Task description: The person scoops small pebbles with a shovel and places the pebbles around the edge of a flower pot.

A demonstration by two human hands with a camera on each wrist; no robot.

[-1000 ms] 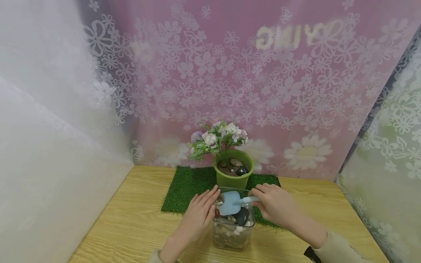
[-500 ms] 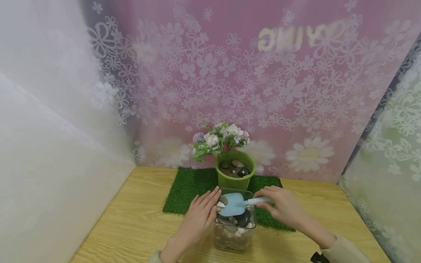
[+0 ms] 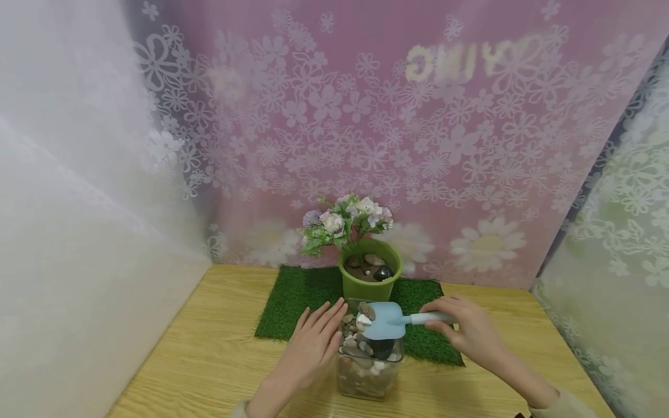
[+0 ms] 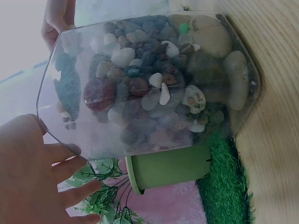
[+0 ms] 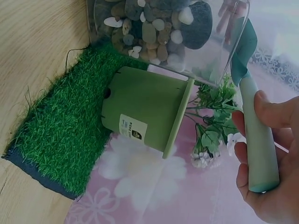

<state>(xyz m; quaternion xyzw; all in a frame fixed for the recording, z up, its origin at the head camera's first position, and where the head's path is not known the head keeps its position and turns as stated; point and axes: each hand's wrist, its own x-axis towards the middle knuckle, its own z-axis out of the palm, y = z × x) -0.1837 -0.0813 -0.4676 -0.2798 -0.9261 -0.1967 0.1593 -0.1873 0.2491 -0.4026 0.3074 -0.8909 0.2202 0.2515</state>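
Observation:
My right hand grips the pale handle of a light blue hand shovel, thumb along one side in the right wrist view. Several small pebbles, grey and white, lie at the blade's left end. The blade is over the rim of a clear plastic container filled with mixed stones, a large black stone among them. At the container's left side, my left hand has its fingers straight. In the left wrist view its fingertips touch the container near the rim.
Behind the container, a green flowerpot holds artificial flowers, with stones on its soil. It stands on a green artificial grass mat over the wooden table. A pink floral curtain hangs at the back.
My right hand has drawn the shovel to the right, with pebbles now plainly on its blade. The stones at the container's left side have come into view. My left hand has barely moved.

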